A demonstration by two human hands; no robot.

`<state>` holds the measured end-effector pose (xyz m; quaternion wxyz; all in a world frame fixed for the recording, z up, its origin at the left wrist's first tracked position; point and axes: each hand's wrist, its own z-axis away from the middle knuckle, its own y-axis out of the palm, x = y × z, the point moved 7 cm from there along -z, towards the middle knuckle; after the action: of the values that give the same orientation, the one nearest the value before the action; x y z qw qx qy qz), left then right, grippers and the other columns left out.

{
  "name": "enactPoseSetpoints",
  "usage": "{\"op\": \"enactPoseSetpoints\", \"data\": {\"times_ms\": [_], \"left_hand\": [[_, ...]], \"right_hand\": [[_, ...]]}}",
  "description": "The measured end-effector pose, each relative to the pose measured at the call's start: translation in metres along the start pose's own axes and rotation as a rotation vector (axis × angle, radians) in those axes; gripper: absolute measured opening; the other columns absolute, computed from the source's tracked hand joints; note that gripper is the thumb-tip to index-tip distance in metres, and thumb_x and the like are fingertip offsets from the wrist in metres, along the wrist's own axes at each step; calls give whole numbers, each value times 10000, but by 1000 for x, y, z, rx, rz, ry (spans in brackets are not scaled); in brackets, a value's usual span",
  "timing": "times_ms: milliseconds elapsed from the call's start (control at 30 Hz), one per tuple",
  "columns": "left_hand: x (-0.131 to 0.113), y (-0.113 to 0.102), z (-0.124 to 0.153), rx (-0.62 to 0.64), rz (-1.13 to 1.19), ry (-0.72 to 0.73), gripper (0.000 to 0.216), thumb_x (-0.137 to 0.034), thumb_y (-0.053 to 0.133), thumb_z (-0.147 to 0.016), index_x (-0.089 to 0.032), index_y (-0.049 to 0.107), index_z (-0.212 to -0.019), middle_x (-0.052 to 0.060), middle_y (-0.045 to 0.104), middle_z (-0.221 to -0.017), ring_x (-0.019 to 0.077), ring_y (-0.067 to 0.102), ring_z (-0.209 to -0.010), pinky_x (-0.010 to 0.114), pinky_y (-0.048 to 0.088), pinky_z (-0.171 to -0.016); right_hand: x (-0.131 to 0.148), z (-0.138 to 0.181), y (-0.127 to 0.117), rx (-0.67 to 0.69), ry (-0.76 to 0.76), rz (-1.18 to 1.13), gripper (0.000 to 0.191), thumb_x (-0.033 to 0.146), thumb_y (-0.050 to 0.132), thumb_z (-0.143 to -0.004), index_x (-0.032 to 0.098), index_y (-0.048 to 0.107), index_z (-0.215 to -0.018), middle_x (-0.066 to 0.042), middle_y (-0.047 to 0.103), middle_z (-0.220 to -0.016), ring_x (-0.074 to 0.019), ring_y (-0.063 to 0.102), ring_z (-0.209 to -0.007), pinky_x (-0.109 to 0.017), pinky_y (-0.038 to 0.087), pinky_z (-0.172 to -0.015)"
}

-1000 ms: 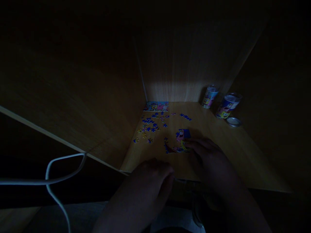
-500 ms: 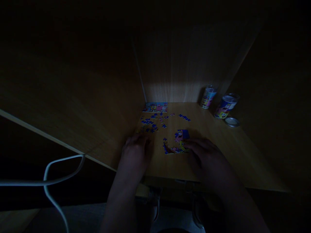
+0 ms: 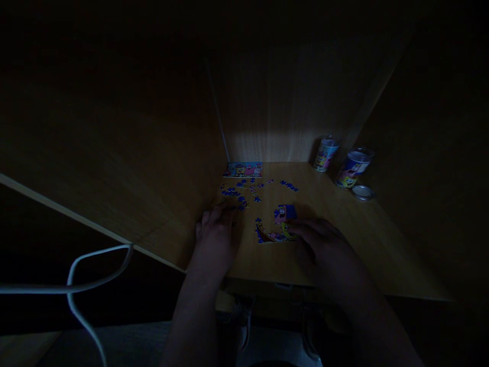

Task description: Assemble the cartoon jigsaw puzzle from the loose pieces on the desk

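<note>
A partly joined jigsaw puzzle (image 3: pixel 286 210) with cartoon figures lies on the wooden surface, with a gap in its upper left. My right hand (image 3: pixel 321 242) is closed at its right edge, fingertips on the yellow figure; the thumb is in shadow. To the left, my left hand (image 3: pixel 216 229) rests at the near side of the loose puzzle pieces (image 3: pixel 231 192), reaching over the closest ones. Its fingers bend downward, and the dark hides whether a piece is between them. A short joined strip of blue pieces (image 3: pixel 289 185) lies farther back.
A cartoon picture card (image 3: pixel 243 169) lies against the back panel. Two printed cans (image 3: pixel 326 154) (image 3: pixel 353 168) stand at the right, beside a round metal lid (image 3: pixel 362 192). A wooden side wall (image 3: pixel 160 153) rises close to my left hand. A white cable (image 3: pixel 82 289) hangs at lower left.
My left hand has moved slightly forward, onto the nearest loose pieces, covering some of them. My right hand stays at the joined puzzle. The view has shifted a little.
</note>
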<state>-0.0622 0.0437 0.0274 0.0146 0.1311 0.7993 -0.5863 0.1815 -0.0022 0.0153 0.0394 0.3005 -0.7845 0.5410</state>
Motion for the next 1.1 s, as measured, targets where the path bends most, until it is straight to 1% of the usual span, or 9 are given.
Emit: {"op": "enactPoseSetpoints", "data": {"times_ms": [133,267,367,433,467,567,767,933,1100], "left_hand": [[7,-4,2,-91,64,-7,574,30,571,-831,-159,692,-1359,154,679,-1357,351,621,-1205,508,556,-1080],[9,-4,3,-71,101,-21,522,44,558,-804,-163,750,-1243,150,712,-1238,345,650,-1147,493,565,-1053],[9,-9,4,-101,137,-38,321,-52,581,-900,-177,774,-1124,143,725,-1167,341,658,-1103,490,564,-1029],[7,-11,5,-111,134,-32,183,-187,605,-986,-192,776,-1049,139,726,-1118,343,655,-1083,496,560,-1016],[7,-10,6,-104,126,-28,164,-246,622,-1004,-197,776,-1025,138,725,-1102,347,653,-1078,500,557,-1012],[7,-7,5,-71,100,-30,149,-302,669,-995,-201,779,-988,140,726,-1097,357,650,-1076,512,557,-1006],[9,-2,3,-41,187,-15,82,-232,674,-988,-204,750,-1001,119,735,-1144,333,657,-1092,489,561,-1000],[9,-1,3,26,254,26,58,-228,700,-971,-225,758,-978,87,749,-1105,306,672,-1053,478,558,-984],[12,0,2,1,248,-13,104,-283,742,-967,-210,760,-1038,113,747,-1144,332,663,-1103,502,559,-1005]], "right_hand": [[1,0,0,9,-7,-2,355,179,606,-992,233,748,-1313,-95,764,-1340,-313,694,-1224,-560,576,-1101],[2,-1,-1,3,-1,5,352,166,595,-992,241,756,-1297,-97,771,-1327,-313,701,-1216,-569,581,-1093],[2,-1,-2,2,-4,3,339,172,604,-993,249,757,-1286,-92,771,-1332,-308,701,-1223,-571,581,-1095],[2,-1,-1,10,-1,3,328,175,604,-999,241,756,-1282,-93,769,-1338,-305,702,-1225,-562,579,-1102],[2,-1,-1,14,3,5,323,175,601,-1002,235,758,-1278,-95,769,-1337,-304,702,-1225,-556,579,-1102],[2,-1,-1,21,2,10,313,175,603,-1001,226,768,-1261,-99,772,-1331,-310,701,-1222,-552,575,-1107],[2,-2,-1,19,-5,8,324,163,589,-1005,216,759,-1276,-100,766,-1340,-310,693,-1228,-563,574,-1108],[2,-2,-2,20,-10,7,317,163,592,-1001,216,753,-1269,-97,766,-1334,-304,697,-1216,-573,572,-1113],[2,-2,-2,12,-1,3,318,161,599,-996,225,753,-1267,-92,767,-1328,-301,696,-1215,-572,578,-1108]]}}
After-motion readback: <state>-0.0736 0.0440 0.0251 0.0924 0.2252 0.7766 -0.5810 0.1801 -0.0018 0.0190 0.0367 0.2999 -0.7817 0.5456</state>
